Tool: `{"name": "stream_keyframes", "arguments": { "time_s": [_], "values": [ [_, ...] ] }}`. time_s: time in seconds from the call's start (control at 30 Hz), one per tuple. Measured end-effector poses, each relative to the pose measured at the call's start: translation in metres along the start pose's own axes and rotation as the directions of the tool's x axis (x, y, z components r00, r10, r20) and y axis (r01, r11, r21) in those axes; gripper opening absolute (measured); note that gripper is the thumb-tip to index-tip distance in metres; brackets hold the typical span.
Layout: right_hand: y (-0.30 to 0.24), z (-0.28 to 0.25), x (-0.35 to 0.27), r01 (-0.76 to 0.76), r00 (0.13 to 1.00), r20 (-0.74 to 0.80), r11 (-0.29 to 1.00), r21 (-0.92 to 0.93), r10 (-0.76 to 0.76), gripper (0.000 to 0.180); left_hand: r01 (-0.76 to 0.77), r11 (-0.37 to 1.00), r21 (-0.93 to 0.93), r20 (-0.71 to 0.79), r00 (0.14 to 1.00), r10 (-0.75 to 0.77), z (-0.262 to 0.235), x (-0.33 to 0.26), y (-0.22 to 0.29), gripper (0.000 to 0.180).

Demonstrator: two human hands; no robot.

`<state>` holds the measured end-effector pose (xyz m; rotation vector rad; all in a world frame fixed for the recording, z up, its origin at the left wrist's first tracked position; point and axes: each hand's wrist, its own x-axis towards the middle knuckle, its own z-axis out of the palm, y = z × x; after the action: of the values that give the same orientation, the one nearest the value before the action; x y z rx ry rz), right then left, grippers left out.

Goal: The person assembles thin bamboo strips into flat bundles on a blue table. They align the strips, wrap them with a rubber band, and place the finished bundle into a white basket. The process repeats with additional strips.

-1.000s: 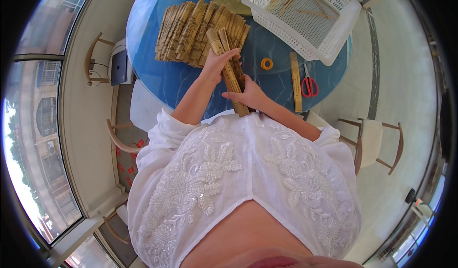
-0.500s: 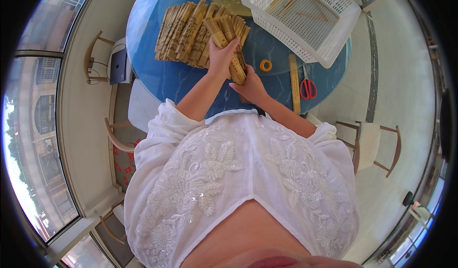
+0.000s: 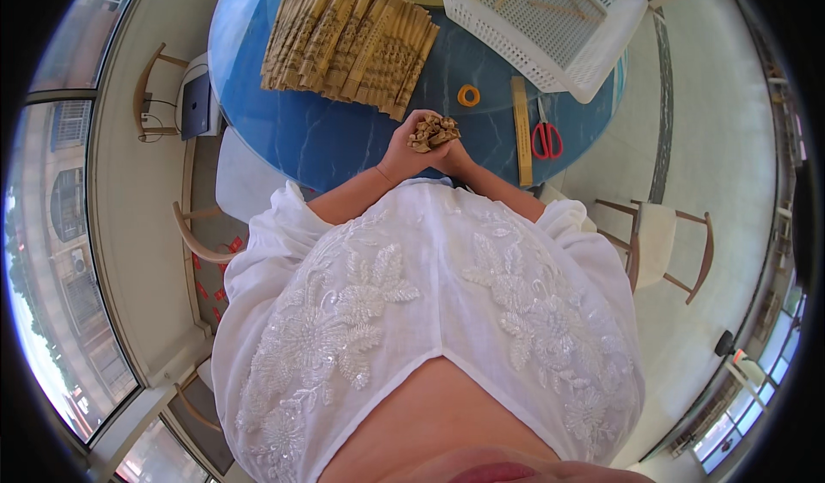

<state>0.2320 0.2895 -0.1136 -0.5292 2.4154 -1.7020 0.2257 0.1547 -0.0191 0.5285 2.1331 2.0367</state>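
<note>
Close in front of my chest, at the table's near edge, my left hand (image 3: pixel 404 152) and my right hand (image 3: pixel 455 158) are wrapped around one bundle of narrow tan strips (image 3: pixel 432 132). The bundle stands on end, its creased, folded-looking tips facing up between the hands. Most of its length is hidden by my fingers. Beyond the hands, to the left, a wide pile of similar tan strips (image 3: pixel 348 49) with dark markings lies side by side in a slanting row. What the strips are made of I cannot tell for sure.
On the blue marbled round table (image 3: pixel 344 148) lie an orange ring-shaped roll (image 3: pixel 468 95), a long yellow ruler-like strip (image 3: pixel 522 135) and red-handled scissors (image 3: pixel 546 139). A white plastic basket (image 3: pixel 563 83) with a few thin sticks stands far right. A laptop (image 3: pixel 196 105) and chairs are around.
My hands have drawn the bundle off the pile toward my body and tipped it from lying slanted to on end. The view has shifted slightly.
</note>
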Motion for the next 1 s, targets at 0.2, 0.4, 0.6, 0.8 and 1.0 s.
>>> {"name": "stream_keyframes", "arguments": {
  "time_s": [0.2,0.4,0.6,0.8,1.0],
  "values": [
    [0.01,0.002,-0.011,-0.076,0.997,0.032,0.996,0.05,0.075,0.049,-0.121,0.99,0.067,0.119,0.986,0.113,-0.006,-0.011,-0.02,0.044],
    [0.025,0.011,-0.006,-0.053,0.998,0.03,0.998,-0.016,0.053,0.05,-0.103,0.991,0.089,0.07,0.993,0.097,-0.005,-0.011,-0.022,0.048],
    [0.032,0.011,-0.005,0.08,0.997,0.01,0.994,-0.068,-0.08,0.062,-0.154,0.975,0.161,0.044,0.988,0.148,-0.003,-0.01,-0.016,0.066],
    [0.029,0.012,-0.004,0.054,0.999,0.0,0.996,0.071,-0.054,0.065,-0.11,0.986,0.125,0.003,0.994,0.111,-0.002,-0.011,-0.013,0.071],
    [0.022,0.013,-0.002,0.023,0.999,0.038,0.998,-0.053,-0.021,0.062,-0.048,0.992,0.116,-0.063,0.997,0.055,0.002,-0.009,-0.013,0.056]
  ]
}}
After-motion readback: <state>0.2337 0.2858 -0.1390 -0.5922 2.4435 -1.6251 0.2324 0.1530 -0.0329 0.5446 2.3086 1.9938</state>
